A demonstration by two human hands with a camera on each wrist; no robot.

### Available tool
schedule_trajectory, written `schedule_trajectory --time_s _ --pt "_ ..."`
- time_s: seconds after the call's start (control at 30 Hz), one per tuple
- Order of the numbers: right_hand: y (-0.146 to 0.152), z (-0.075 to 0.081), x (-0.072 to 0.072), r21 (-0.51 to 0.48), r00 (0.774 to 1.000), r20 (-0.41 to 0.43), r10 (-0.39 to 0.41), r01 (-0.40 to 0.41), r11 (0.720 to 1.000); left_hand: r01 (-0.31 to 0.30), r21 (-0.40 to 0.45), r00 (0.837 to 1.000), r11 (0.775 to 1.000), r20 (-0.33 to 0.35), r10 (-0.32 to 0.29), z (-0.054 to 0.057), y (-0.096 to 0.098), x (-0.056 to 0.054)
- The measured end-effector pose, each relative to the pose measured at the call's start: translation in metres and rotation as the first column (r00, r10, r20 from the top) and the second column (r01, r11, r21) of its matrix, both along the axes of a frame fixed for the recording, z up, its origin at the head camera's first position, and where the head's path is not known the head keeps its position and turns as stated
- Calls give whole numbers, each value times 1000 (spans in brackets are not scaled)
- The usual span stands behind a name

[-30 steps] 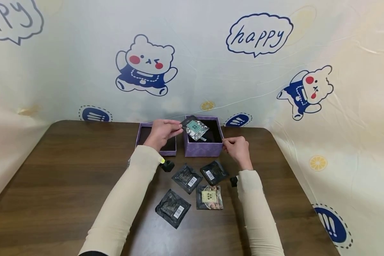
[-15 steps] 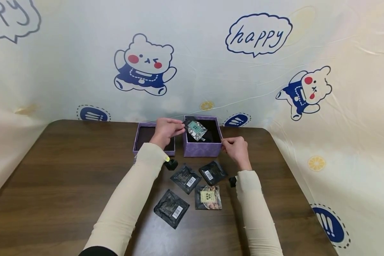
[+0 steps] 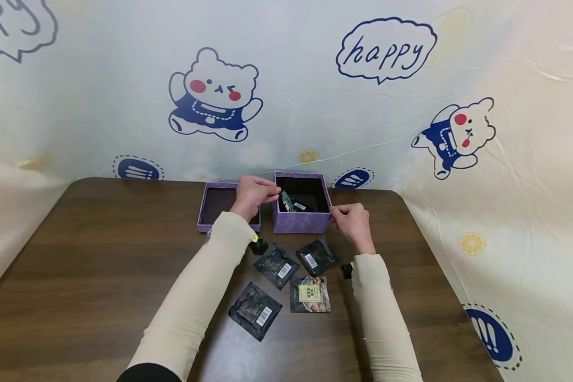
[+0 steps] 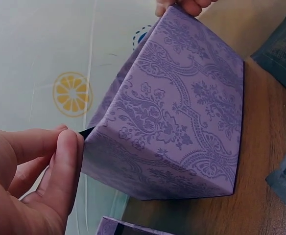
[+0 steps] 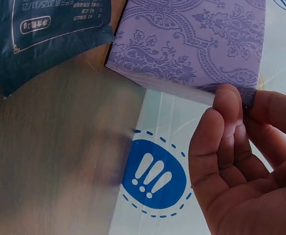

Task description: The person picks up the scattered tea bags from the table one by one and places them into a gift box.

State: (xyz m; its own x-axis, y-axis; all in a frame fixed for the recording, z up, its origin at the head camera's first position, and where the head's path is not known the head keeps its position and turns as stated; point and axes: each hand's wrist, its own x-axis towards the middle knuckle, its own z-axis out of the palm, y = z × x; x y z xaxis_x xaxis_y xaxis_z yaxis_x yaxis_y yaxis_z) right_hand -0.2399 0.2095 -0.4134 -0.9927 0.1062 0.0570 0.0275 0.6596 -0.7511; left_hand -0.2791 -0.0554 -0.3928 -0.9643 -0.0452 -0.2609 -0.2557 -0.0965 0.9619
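Observation:
My left hand (image 3: 255, 195) pinches a black sachet with a green label (image 3: 287, 201) at the left rim of a purple patterned box (image 3: 301, 223). The sachet stands tilted inside the box. In the left wrist view, only its dark edge shows between thumb and fingers. My right hand (image 3: 353, 223) pinches the box's front right corner; the right wrist view shows thumb and fingertips at that edge. Further inside the box lies something dark with a small white patch, partly hidden. Left of the box, a shallow purple lid (image 3: 217, 204) lies with its hollow side up, partly behind my left hand.
Several black sachets lie in front of the box: a barcoded one (image 3: 275, 266), another (image 3: 317, 258), a picture-fronted one (image 3: 310, 294) and the nearest (image 3: 255, 313). The brown table (image 3: 100, 265) meets a printed cloth backdrop (image 3: 305, 106) behind the box.
My left hand has moved slightly right, and the sachet has gone down into the box and turned more edge-on. My right hand stays at the box corner.

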Motion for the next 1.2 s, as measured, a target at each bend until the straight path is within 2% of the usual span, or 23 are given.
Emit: schedule_trajectory --time_s 0.23,0.5,0.9,1.2 --pt "0 1 1 -10 1000 3 -3 3 1000 11 -82 1000 997 -1 -11 -1 0 0" --pt "0 -1 2 43 998 -66 15 -12 999 23 -179 1000 984 1 -23 -4 1 1" --pt "1 0 1 44 999 -50 10 -8 999 59 -161 998 985 9 -58 2 -7 7" --pt "1 -1 0 39 999 -41 13 -12 999 101 -167 995 981 3 -102 -1 -18 21"
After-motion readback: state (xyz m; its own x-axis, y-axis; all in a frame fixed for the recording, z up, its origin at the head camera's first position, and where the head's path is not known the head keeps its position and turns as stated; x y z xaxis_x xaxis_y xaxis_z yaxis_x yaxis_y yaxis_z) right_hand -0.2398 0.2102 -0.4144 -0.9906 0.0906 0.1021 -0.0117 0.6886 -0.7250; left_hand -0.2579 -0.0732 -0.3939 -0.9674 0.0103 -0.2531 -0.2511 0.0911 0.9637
